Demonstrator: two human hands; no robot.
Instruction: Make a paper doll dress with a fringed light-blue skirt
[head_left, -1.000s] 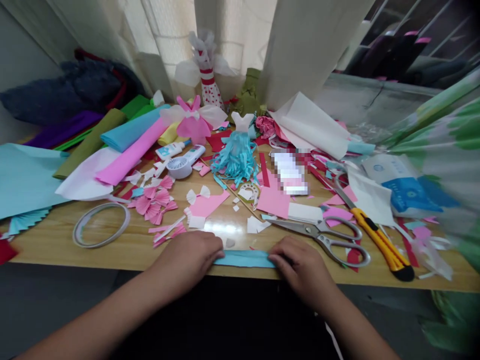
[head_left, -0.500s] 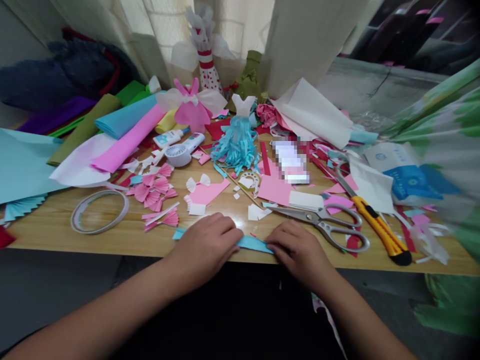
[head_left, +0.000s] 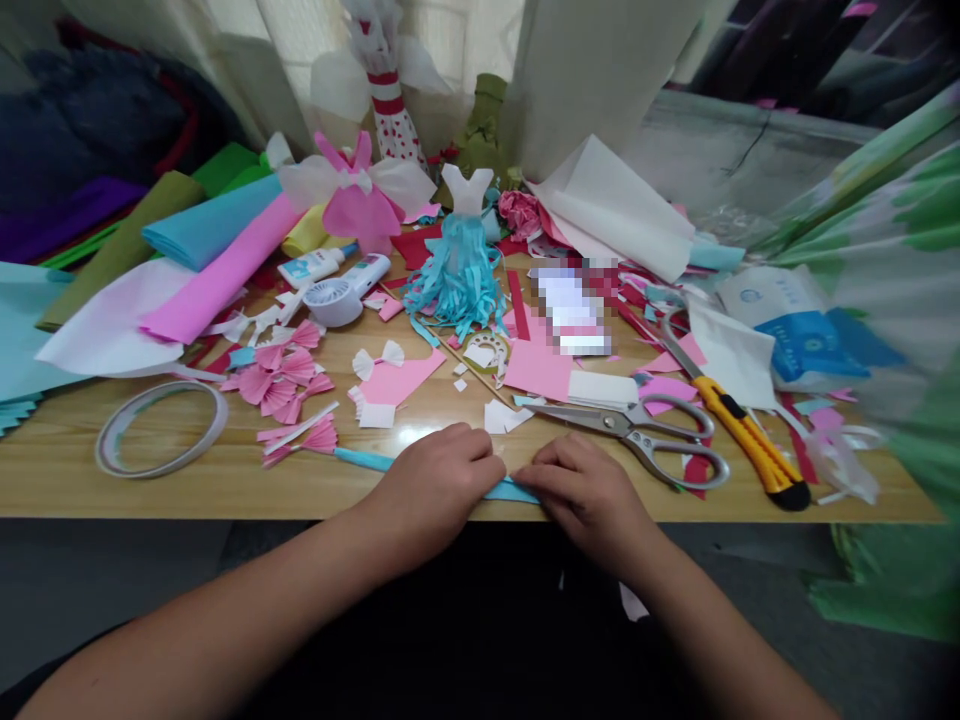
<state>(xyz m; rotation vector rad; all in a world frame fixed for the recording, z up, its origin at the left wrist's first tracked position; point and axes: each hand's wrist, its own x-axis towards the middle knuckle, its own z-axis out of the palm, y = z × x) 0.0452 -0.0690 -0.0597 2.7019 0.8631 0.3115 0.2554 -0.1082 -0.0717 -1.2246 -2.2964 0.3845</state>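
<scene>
Pressed down on a narrow blue paper strip (head_left: 512, 490), the left hand (head_left: 431, 490) and the right hand (head_left: 585, 497) stand very close together, with the fingers curved over the paper. The fingertips of the two hands almost touch, and the thumbs are hidden, so I cannot tell if the thumbs pinch the strip from under.

The strip lies along the front edge of the wooden table (head_left: 150, 495). Its middle part is under the hands. What has just changed is its left end: a moment ago only a short piece came out beside the left hand, but now a long thin piece reaches to the left, and it nearly comes to a pink paper fan (head_left: 304, 437).

Nearest to the left hand, behind it, is a pink paper piece (head_left: 394, 385) with small white paper parts. On the right side, steel scissors (head_left: 630, 440) lie just behind the right hand, and a yellow utility knife (head_left: 750, 450) lies further right. A roll of clear tape (head_left: 161, 430) lies flat at the left. Behind the hands stands a small paper dress with blue fringe (head_left: 457, 275), among many coloured paper sheets and scraps.
</scene>
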